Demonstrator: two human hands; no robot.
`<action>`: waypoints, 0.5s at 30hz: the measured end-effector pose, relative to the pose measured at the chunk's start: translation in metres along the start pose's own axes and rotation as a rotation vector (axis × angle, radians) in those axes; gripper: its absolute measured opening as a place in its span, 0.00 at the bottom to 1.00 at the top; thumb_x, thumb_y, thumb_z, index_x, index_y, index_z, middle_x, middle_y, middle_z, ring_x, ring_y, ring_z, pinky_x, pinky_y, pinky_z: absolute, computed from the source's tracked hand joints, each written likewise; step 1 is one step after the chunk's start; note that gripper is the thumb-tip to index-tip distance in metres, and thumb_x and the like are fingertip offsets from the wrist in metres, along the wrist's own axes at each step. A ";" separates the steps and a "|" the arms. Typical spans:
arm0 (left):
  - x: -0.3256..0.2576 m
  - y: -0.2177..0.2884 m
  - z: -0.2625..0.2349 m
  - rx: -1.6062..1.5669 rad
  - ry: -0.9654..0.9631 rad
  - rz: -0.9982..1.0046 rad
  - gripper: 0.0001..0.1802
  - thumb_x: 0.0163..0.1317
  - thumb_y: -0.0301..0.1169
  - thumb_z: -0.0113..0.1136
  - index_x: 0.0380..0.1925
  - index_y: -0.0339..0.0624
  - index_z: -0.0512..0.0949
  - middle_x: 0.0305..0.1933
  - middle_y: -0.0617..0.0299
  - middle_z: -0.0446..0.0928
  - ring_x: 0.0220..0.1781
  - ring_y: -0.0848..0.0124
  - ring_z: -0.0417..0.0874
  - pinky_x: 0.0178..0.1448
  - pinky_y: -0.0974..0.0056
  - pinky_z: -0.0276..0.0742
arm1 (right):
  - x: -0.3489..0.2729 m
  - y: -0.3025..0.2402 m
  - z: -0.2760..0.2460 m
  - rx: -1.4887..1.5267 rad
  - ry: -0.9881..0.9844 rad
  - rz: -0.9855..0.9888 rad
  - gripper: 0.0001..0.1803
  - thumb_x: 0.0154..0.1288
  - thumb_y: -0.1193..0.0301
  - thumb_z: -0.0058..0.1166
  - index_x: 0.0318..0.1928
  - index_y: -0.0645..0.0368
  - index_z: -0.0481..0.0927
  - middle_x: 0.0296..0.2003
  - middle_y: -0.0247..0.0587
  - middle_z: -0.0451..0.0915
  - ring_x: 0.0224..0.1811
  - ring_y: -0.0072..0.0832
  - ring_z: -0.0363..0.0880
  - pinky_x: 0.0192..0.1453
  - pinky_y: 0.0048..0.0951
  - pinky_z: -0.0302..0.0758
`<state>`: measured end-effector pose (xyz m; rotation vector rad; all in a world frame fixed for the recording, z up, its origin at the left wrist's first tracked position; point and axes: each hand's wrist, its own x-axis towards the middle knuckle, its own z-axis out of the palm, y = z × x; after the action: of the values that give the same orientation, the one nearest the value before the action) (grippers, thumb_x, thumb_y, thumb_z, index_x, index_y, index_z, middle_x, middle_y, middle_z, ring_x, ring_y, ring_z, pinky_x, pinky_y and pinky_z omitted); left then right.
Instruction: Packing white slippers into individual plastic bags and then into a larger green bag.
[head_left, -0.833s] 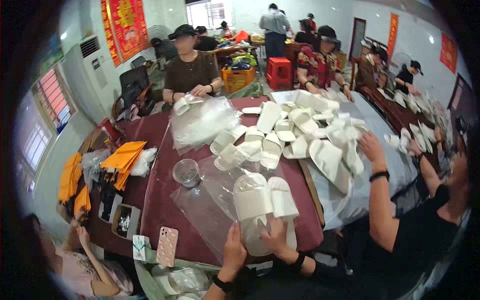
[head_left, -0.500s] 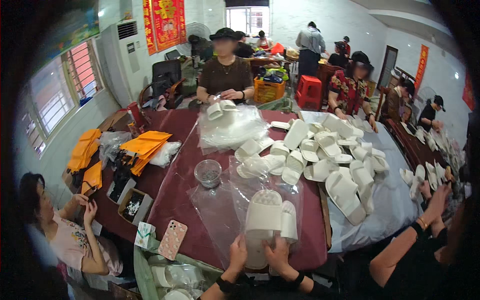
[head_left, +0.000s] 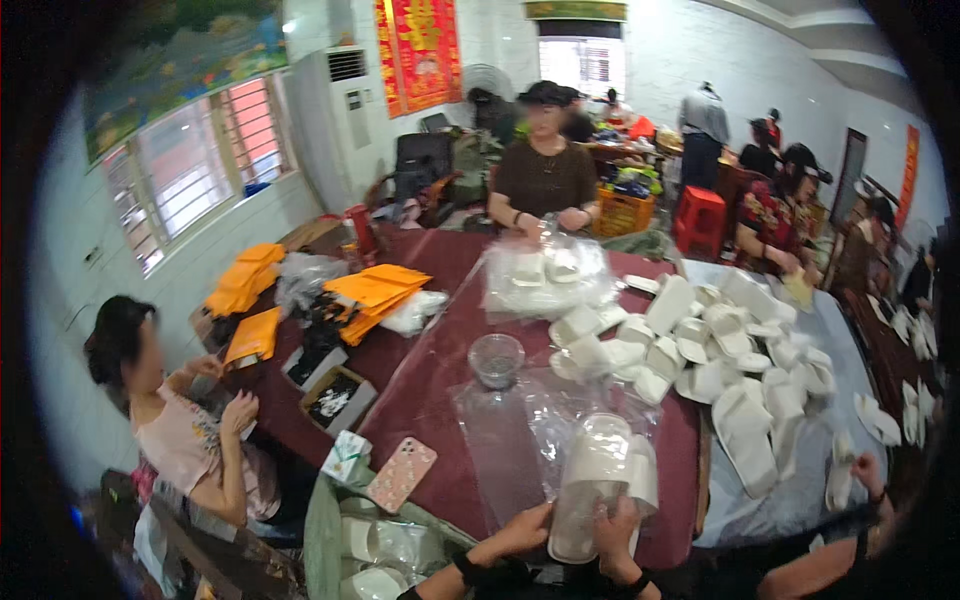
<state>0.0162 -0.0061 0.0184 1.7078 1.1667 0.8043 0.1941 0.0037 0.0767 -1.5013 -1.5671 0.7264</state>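
In front of me a pair of white slide slippers (head_left: 588, 490) lies with the toe ends inside a clear plastic bag (head_left: 553, 425). My left hand (head_left: 522, 530) is closed at the left edge of the bag, beside the larger-looking slipper. My right hand (head_left: 615, 530) grips the pair near the heel ends, its fingers wrapped partly out of sight. Flat on the table, left of the pair, is another clear bag (head_left: 497, 465). Beyond it stands a clear round bowl (head_left: 496, 360); its contents are too small to make out.
Loose white slippers (head_left: 742, 430) are heaped to the right. A phone (head_left: 402, 475), a small box (head_left: 346, 457) and a green sack (head_left: 325, 540) of bagged slippers lie at the left. Orange packets (head_left: 375, 300) sit farther off. Co-workers (head_left: 545, 185) work around the tables.
My view has swung left, so the scene sits farther right. The slippers have gone deeper into the bag. The person across has lowered a pair onto the stack of bags.
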 end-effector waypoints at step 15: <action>0.005 0.015 0.016 0.154 0.013 -0.339 0.20 0.61 0.36 0.44 0.55 0.49 0.68 0.42 0.43 0.76 0.43 0.51 0.78 0.43 0.54 0.73 | 0.009 0.031 0.003 0.233 0.207 -0.032 0.33 0.58 0.68 0.52 0.62 0.68 0.57 0.38 0.52 0.71 0.45 0.40 0.70 0.49 0.38 0.67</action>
<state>0.0372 -0.0085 0.0258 1.5669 1.5091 0.5279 0.2072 0.0170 0.0501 -1.3313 -1.3011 0.6865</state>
